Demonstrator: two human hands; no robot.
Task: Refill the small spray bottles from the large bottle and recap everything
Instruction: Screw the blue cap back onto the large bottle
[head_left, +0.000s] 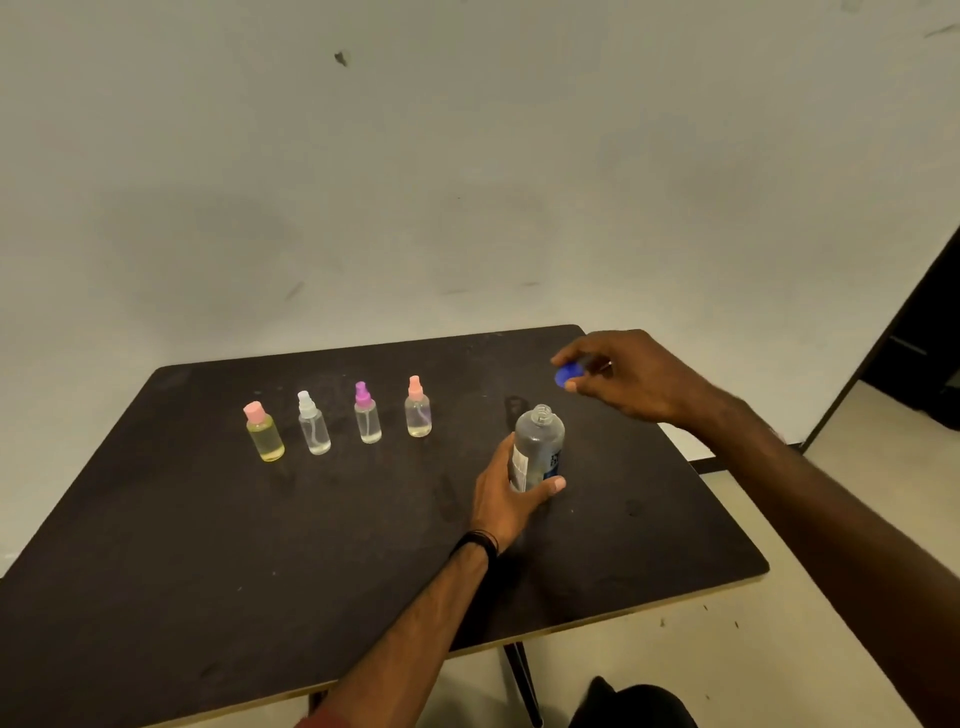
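The large clear bottle (540, 444) stands upright on the dark table (208, 545), its neck uncapped. My left hand (506, 499) grips its lower body. Above and to the right, my right hand (623, 376) pinches the blue cap (567, 375) in its fingertips, clear of the bottle. Several small bottles stand in a row to the left: one with yellow liquid and a pink flat cap (264, 432), one with a white sprayer (313, 430), one with a purple sprayer (367, 413), one with a pink sprayer (417, 408). All of them are capped.
The table's right edge (727, 509) runs close to my right arm, with pale floor beyond. A grey wall stands behind the table. A table leg (522, 680) shows below the front edge.
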